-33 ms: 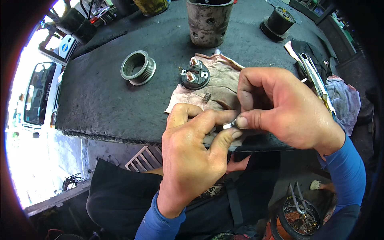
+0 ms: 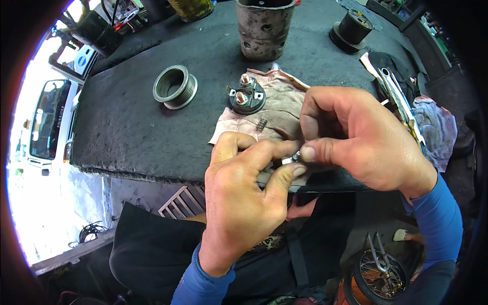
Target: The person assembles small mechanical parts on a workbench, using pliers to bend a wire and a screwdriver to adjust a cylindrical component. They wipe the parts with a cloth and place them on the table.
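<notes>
Over the front edge of the bench, my left hand (image 2: 246, 185) pinches a small shiny metal part (image 2: 288, 160) between thumb and forefinger. My right hand (image 2: 363, 140) is closed, its thumb tip at the part's dark end and its forefinger curled; most of the part is hidden by fingers. Under my hands lies a stained pinkish cloth (image 2: 284, 96). On it rest a small coil spring (image 2: 261, 124) and a round black cap (image 2: 249, 104) with two copper-coloured threaded studs, which looks like a starter solenoid cover.
Left of the cloth on the dark bench (image 2: 122, 122) stands a grooved metal ring (image 2: 175, 86). Behind are a perforated metal cup (image 2: 264, 30) and a black spool-shaped part (image 2: 352, 30). Wrenches (image 2: 401, 101) and a greyish rag (image 2: 434, 129) lie at the right. A wheel (image 2: 381, 274) stands below.
My right thumb has shifted very slightly left, and more of the metal part's dark end shows between the fingertips. The rest of the bench is as before.
</notes>
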{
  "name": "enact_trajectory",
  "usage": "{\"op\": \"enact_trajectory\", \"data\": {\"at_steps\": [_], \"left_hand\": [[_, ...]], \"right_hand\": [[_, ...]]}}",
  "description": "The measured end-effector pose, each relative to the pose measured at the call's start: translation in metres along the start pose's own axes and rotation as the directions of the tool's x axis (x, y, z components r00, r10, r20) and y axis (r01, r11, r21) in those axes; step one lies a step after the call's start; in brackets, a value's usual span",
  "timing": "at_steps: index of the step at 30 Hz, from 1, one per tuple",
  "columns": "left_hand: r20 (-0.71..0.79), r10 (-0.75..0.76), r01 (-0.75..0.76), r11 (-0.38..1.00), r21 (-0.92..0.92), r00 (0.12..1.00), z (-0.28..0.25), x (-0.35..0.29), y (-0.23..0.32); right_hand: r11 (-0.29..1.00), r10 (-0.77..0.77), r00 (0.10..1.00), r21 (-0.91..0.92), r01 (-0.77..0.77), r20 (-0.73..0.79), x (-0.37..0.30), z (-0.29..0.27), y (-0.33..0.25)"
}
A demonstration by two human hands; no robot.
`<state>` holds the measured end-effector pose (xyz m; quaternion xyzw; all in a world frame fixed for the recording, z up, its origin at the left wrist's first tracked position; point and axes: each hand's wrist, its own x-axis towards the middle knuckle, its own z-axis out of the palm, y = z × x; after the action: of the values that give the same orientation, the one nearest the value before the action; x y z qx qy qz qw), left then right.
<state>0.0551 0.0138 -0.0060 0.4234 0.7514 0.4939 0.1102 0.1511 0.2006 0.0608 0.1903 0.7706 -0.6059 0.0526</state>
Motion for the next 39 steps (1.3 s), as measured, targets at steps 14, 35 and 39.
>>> {"op": "enact_trajectory", "data": {"at_steps": [14, 35, 39], "left_hand": [[0.043, -0.034, 0.038, 0.994, -0.100, 0.998, -0.003, 0.003, -0.006], [0.118, -0.154, 0.171, 0.974, -0.148, 0.981, -0.005, 0.006, 0.003], [0.169, -0.138, 0.158, 0.981, -0.112, 0.976, -0.005, 0.009, 0.004]], "right_hand": [[0.579, -0.352, 0.773, -0.772, -0.263, -0.527, -0.127, -0.046, 0.042], [0.794, -0.546, 0.267, -0.390, 0.466, -0.794, -0.078, -0.081, 0.047], [0.604, -0.463, 0.132, -0.203, 0.771, -0.876, -0.001, -0.074, 0.046]]}}
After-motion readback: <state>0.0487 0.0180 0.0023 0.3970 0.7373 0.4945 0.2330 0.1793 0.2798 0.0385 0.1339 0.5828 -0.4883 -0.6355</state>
